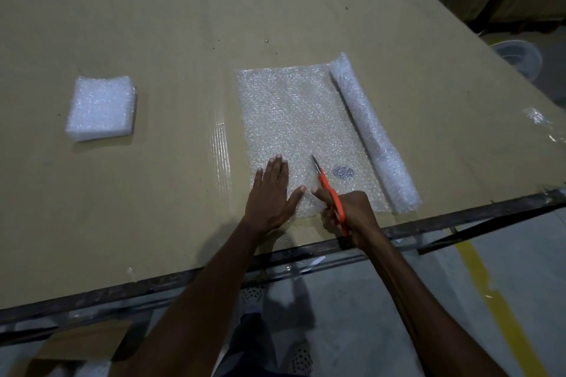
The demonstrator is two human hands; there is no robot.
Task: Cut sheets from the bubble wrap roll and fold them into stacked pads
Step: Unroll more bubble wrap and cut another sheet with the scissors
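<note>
Fingers (277, 167) of the left hand (271, 193) press flat on the bubble wrap sheet (294, 119) near the counter (122, 24) edge; right hand (346, 211) grips orange scissors (329, 193), blades over the sheet's near edge.

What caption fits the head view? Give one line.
Left hand flattens unrolled bubble wrap while right hand cuts with orange scissors.

Cardboard-covered table (153, 24) carries an unrolled bubble wrap sheet (294, 119) joined to its roll (372, 135) at right, and stacked pads (101, 109) well apart at left.
</note>
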